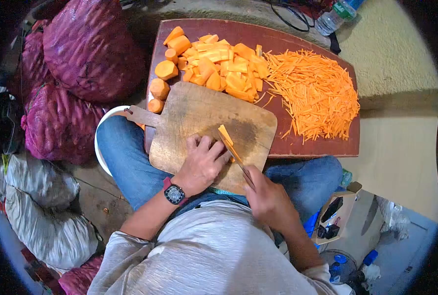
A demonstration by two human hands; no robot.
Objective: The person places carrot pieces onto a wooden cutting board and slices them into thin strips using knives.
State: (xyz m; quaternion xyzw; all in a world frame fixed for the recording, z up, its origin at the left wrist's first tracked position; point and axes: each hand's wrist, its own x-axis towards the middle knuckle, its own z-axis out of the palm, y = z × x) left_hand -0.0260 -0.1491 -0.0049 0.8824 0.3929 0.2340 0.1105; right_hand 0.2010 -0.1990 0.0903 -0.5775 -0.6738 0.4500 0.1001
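Observation:
A wooden cutting board rests over my lap and against the edge of a red-brown table. My right hand grips a knife, its blade slanting up and left over the board. Thin orange carrot strips lie along the blade near its tip. Beside the blade, my left hand presses down on the board with its fingers curled; what sits under the fingertips is mostly hidden. Past the board's far edge are carrot slices in a heap, several thick carrot chunks and a large pile of shredded carrot.
The red-brown table carries the carrots. Full purple mesh sacks stand at the left, with white sacks nearer. A plastic bottle lies at the upper right. An open box stands by my right knee.

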